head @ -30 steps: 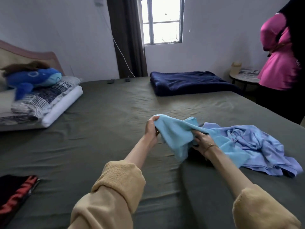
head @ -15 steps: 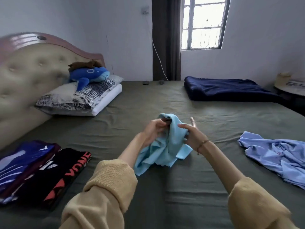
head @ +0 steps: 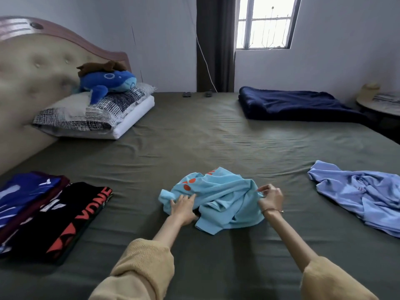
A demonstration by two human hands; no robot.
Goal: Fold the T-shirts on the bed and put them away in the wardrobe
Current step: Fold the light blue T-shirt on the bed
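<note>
Two hands work on one light blue T-shirt, which lies crumpled on the bed just in front of the person. Its long axis runs roughly left to right; orange print shows at its far left part. The left hand rests flat on the shirt's left side with fingers spread. The right hand pinches the shirt's right edge between thumb and fingertips.

One periwinkle T-shirt lies crumpled well to the right. At the left edge sit two stacks of folded shirts: a black one with red lettering and a blue one.

The bed has an olive-green sheet. At its far side are two stacked pillows, one blue plush toy and one folded navy blanket. One window lights the grey wall.
</note>
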